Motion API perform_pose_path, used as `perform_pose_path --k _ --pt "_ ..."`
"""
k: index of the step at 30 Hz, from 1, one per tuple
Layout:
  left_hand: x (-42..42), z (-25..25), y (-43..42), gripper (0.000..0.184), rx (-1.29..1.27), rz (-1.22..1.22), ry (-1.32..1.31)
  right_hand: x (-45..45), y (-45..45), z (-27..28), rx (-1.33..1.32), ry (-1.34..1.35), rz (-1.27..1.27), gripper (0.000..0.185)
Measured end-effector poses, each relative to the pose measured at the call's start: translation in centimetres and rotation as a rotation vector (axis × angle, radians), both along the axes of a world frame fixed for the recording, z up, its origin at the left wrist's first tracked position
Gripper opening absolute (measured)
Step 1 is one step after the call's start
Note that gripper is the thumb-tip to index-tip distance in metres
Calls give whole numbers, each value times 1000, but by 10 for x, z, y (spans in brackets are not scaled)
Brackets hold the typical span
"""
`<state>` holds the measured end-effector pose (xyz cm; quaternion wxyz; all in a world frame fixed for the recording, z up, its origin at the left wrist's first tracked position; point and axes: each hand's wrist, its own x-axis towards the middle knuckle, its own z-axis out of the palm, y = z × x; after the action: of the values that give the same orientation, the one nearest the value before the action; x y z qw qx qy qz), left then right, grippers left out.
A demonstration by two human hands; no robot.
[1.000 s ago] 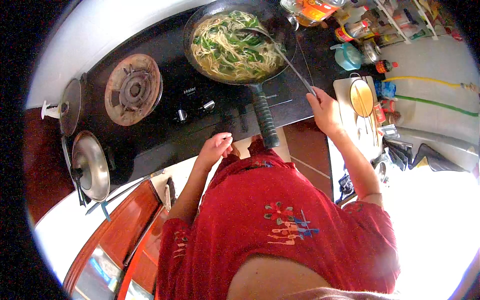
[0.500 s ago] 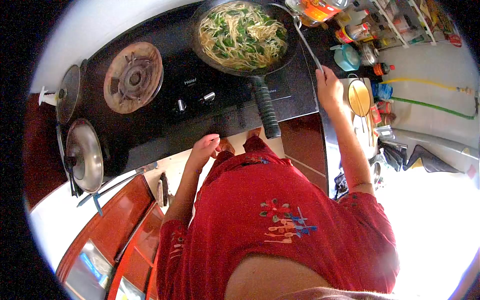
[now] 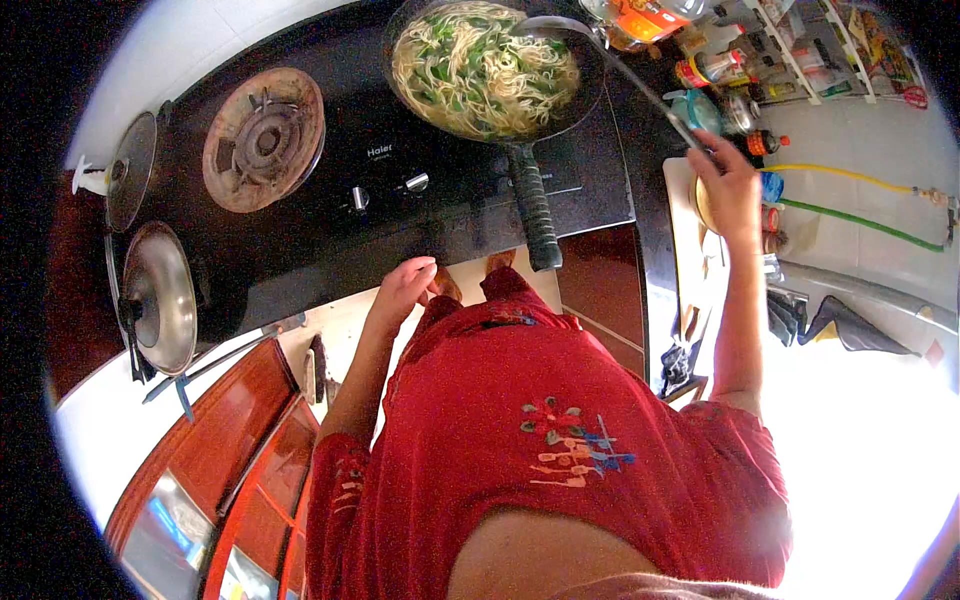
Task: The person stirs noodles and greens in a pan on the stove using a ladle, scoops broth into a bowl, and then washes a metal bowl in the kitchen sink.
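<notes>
My right hand (image 3: 728, 185) is closed round the handle of a long metal spatula (image 3: 650, 88), out past the right end of the stove. Its head reaches over the right rim of a dark pan (image 3: 592, 95), close above noodles with green vegetables (image 3: 480, 70). The pan's ribbed black handle (image 3: 536, 210) points toward me, untouched. My left hand (image 3: 405, 284) is near the stove's front edge, fingers curled together, with nothing visible in them.
The black stove (image 3: 330, 245) has a second, rusty burner (image 3: 268, 140) on the left. Beside it are a metal lid (image 3: 165, 300) and a glass lid (image 3: 132, 170). Bottles (image 3: 710, 68) and a teal container (image 3: 697, 108) stand at right, with a large oil bottle (image 3: 645, 18) behind the pan.
My right hand has moved right with the spatula, whose head now shows over the pan's right side. The noodles have shifted. My left hand has stayed nearly in place.
</notes>
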<state>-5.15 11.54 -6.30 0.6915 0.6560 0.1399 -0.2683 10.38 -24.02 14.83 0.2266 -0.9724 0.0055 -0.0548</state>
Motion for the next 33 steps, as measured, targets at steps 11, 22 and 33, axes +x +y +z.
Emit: perform_pose_path --k 11,22,33 --pt "-11 -13 2 42 -52 105 70 7 -12 105 -304 91 238 31" --pt "-11 -4 -2 39 -93 184 55 18 12 19 -216 74 161 30" --pt "-2 -3 0 39 -84 167 89 9 -11 67 253 405 110 27"
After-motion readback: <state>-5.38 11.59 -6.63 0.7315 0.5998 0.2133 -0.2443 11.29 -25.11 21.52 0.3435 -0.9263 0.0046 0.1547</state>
